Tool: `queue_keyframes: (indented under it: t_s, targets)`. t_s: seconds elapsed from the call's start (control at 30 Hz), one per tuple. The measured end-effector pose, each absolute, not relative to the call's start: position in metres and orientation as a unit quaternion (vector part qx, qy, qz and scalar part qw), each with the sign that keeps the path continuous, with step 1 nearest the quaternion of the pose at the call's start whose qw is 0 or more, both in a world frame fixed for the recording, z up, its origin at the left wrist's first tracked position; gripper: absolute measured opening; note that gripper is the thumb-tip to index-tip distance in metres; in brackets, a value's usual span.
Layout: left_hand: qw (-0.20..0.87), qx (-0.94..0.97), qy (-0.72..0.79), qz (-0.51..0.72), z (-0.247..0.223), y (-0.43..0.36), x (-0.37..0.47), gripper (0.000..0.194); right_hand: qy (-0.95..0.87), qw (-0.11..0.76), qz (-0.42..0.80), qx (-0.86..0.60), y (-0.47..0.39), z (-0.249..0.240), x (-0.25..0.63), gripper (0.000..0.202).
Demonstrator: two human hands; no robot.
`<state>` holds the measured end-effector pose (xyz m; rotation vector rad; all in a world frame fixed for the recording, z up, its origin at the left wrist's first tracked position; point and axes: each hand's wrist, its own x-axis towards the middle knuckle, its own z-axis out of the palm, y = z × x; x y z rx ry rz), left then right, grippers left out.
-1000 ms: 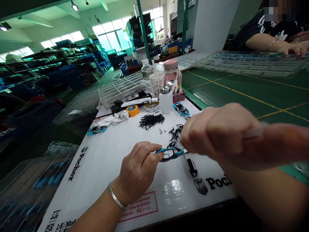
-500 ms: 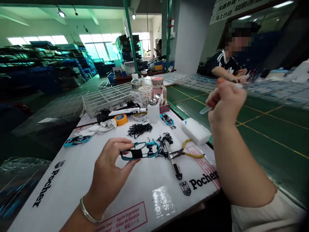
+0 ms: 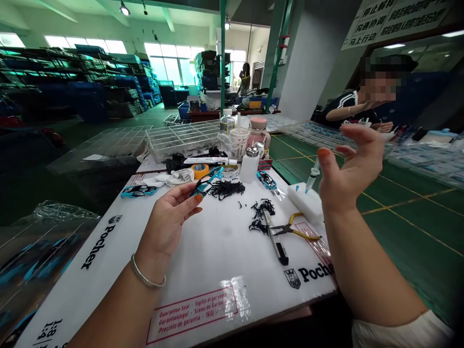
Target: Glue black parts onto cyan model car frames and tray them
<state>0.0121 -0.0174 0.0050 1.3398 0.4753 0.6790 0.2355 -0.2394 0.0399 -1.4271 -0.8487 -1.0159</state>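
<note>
A long room with shelving and bright windows lies behind a white-topped bench (image 3: 217,261), whose right side meets a green surface (image 3: 395,188). The left hand (image 3: 165,222) grips a blue-and-black frame (image 3: 206,187) between thumb and fingers, above the bench's left half. The right hand (image 3: 350,176) is open and raised past the right edge, fingers spread; whether its thumb touches the syringe (image 3: 312,178) cannot be told. The syringe leans tip-down at a white block (image 3: 308,203) by that edge.

Just beyond the held frame lies a heap of loose black pieces (image 3: 229,189). A smaller cluster (image 3: 263,210), nearer the right edge, meets a slim white-and-black tool (image 3: 278,244), with yellow-handled pliers (image 3: 306,235) across it. One more frame (image 3: 138,191) rests by the far left corner, another (image 3: 267,180) toward the far right corner, beside a white bottle (image 3: 250,166).

The work looks partway along: one frame is in hand, and many black pieces remain loose. Whether the two resting frames are finished cannot be told, nor whether the held one is complete.
</note>
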Motion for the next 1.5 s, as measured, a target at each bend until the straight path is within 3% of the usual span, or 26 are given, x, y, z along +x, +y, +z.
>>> queue_keyframes:
  t_s: [0.1, 0.2, 0.27, 0.73, 1.07, 1.17, 1.33, 1.5]
  targets:
    - [0.711, 0.613, 0.206, 0.277, 0.004, -0.019, 0.012, 0.050, -0.458, 0.470, -0.295, -0.694, -0.226, 0.033, 0.220, 0.014]
    - [0.703, 0.631, 0.199, 0.262, 0.002, -0.019, 0.012, 0.050, -0.515, 0.264, -0.085, -0.811, -0.204, 0.014, 0.226, 0.014]
    - [0.698, 0.641, 0.195, 0.253, 0.001, -0.018, 0.013, 0.049, -0.514, 0.193, -0.022, -0.835, -0.192, 0.000, 0.234, 0.016]
    - [0.671, 0.678, 0.176, 0.244, -0.004, -0.019, 0.015, 0.048, -0.532, 0.102, 0.054, -0.839, -0.178, -0.026, 0.235, 0.020]
    - [0.557, 0.756, 0.204, 0.275, -0.004, -0.022, 0.015, 0.050, -0.515, 0.182, 0.012, -0.838, -0.184, -0.019, 0.235, 0.014]
    - [0.483, 0.799, 0.176, 0.313, -0.006, -0.025, 0.015, 0.046, -0.507, 0.269, 0.031, -0.818, -0.186, -0.011, 0.231, 0.014]
    - [0.376, 0.852, 0.115, 0.345, -0.006, -0.032, 0.014, 0.045, -0.457, 0.473, 0.160, -0.736, -0.190, 0.001, 0.225, 0.026]
    - [0.337, 0.869, 0.030, 0.362, -0.006, -0.034, 0.013, 0.042, -0.452, 0.547, 0.207, -0.673, -0.195, 0.009, 0.220, 0.032]
